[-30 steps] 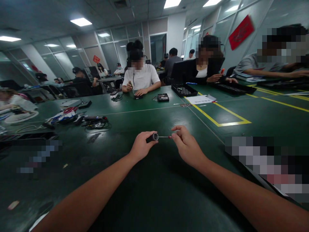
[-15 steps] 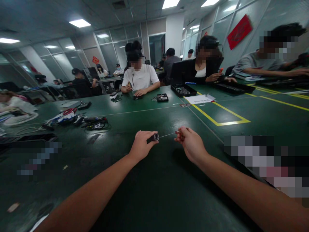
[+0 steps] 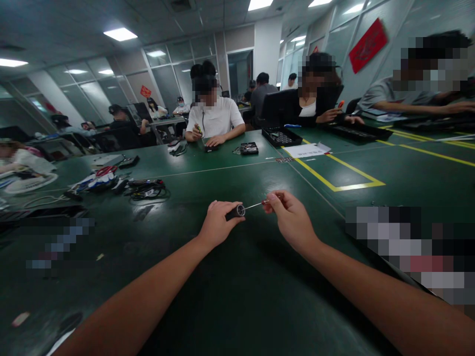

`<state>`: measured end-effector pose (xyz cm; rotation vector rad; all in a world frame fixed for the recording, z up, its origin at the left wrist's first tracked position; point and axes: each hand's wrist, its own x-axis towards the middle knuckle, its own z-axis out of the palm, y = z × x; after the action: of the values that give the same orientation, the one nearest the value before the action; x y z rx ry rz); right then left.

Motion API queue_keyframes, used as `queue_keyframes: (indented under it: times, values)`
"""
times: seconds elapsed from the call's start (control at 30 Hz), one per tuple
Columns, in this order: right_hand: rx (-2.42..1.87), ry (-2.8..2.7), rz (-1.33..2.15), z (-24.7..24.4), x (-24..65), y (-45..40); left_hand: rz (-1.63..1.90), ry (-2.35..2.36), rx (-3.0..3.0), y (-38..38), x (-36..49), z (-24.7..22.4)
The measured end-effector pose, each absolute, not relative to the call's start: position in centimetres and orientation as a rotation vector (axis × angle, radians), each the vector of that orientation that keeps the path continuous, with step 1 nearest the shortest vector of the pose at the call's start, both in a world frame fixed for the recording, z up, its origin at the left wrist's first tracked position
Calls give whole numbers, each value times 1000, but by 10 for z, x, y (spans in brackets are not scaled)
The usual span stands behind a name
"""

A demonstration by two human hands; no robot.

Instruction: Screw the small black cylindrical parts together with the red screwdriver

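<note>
Just above the green tabletop, my left hand [image 3: 218, 225] is closed round a black cylinder [image 3: 240, 210], whose pale-rimmed round end faces right. It looks like a small flashlight body. My right hand [image 3: 293, 217] pinches a thin screwdriver [image 3: 253, 205] by its reddish handle, which the fingers mostly cover. The slim metal shaft points left, and its tip meets the cylinder's round end. Whether the tip goes inside or only touches the rim I cannot tell.
Cables and tools [image 3: 146, 189] lie in a heap on the left. A black parts tray [image 3: 281, 137] and a paper sheet [image 3: 306, 150] are farther back, near yellow tape [image 3: 358, 187]. Across the green table [image 3: 230, 173] a person in a white shirt [image 3: 215, 118] works.
My right hand has shifted slightly left with the screwdriver, so less of its shaft shows between the hands. The fingers have turned a little on the handle. My left hand stays put.
</note>
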<state>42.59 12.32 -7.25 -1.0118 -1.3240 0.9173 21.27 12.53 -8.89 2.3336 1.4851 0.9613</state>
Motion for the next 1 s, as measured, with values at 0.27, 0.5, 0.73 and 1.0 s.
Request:
queue_keyframes:
  times: [0.27,0.5,0.73,1.0]
  values:
    - [-1180,-1365,847,-59,429,119,967,1473,2345,125,212,-90]
    - [-1270,-1316,804,-68,433,128,951,1478,2335,124,212,-89]
    - [-1296,-1284,863,-72,434,130,977,1467,2317,125,210,-91]
    - [-1448,-1430,800,-64,434,123,993,1475,2301,124,211,-88]
